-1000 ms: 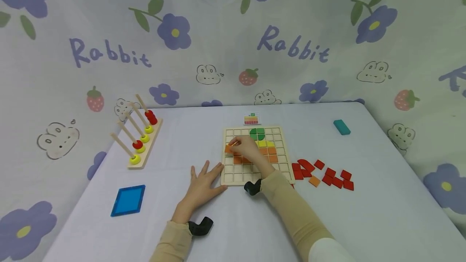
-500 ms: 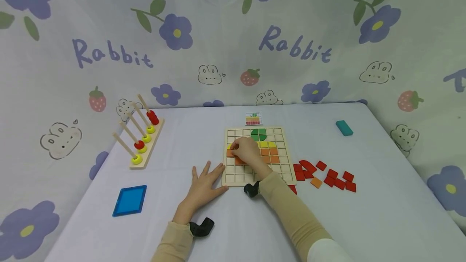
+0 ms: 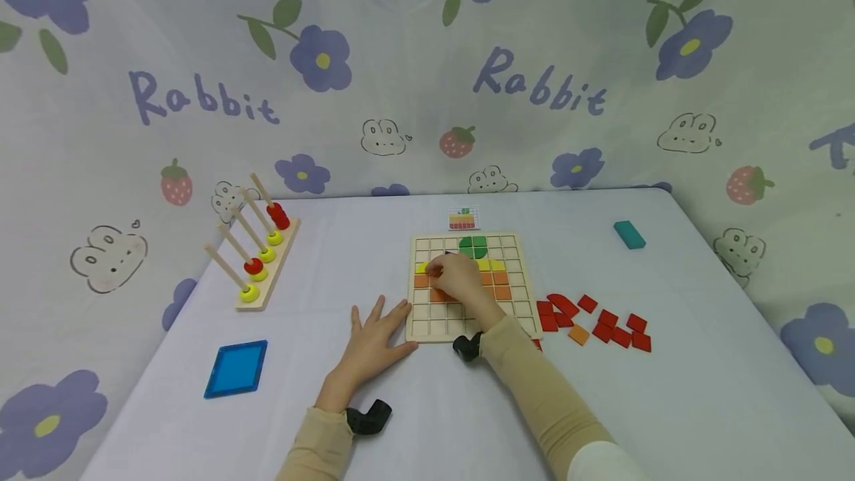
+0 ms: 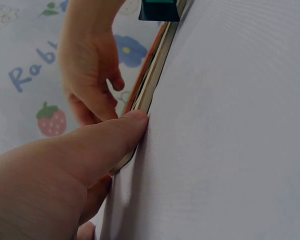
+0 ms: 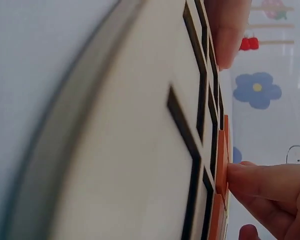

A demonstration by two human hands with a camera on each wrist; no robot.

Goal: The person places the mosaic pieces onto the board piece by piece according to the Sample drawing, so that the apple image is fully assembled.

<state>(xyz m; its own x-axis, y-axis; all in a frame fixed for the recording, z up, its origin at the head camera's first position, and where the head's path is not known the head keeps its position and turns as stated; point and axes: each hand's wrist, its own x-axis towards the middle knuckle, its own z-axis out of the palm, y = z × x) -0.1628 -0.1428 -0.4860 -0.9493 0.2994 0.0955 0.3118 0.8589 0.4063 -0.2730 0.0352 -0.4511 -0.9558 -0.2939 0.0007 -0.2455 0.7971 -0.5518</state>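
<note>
In the head view my right hand (image 3: 459,279) bends over a gridded wooden board (image 3: 427,329), fingers curled and thumb against a fingertip. The right wrist view shows its thumb and finger pinching at an orange square tile (image 5: 222,162) at the board's surface; how far that tile sits in its cell is hidden. Green tiles (image 3: 473,247), yellow tiles (image 3: 497,266) and orange tiles (image 3: 502,292) fill part of the grid. My left hand (image 3: 370,345) lies spread on the table, thumb and fingertips touching the board's left edge and near-left corner.
Loose red tiles (image 3: 603,332) and an orange tile (image 3: 578,334) lie right of the board. A pattern card (image 3: 464,218) stands behind it. Farther out are a teal block (image 3: 629,234), a bead-and-peg rack (image 3: 277,266) and a blue square frame (image 3: 236,370).
An orange tile has come to lie in the row's leftmost cell. My right hand has shifted slightly right from there, fingertips lower at the board. The left hand has stayed put.
</note>
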